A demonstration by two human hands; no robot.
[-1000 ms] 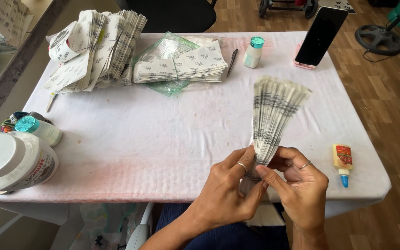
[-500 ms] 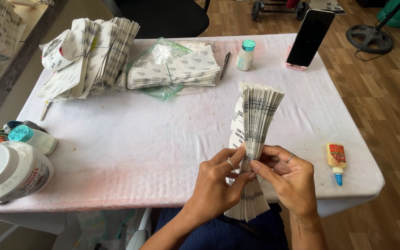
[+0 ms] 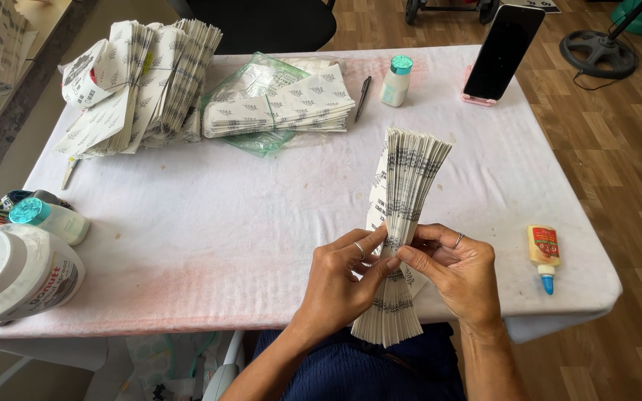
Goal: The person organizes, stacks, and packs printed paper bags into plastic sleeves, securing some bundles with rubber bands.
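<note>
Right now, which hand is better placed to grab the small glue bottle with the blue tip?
Probably the right hand: the glue bottle lies just beyond it near the table's right edge. The left hand would have to cross over the fanned paper stack both hands hold.

White tub (image 3: 9, 275) cut off at left edge; fan base (image 3: 596, 48) cropped at top

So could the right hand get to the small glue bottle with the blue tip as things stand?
Probably yes: the small glue bottle with the blue tip lies just beside the right hand over bare tablecloth, but that hand grips the fanned paper stack.
</note>
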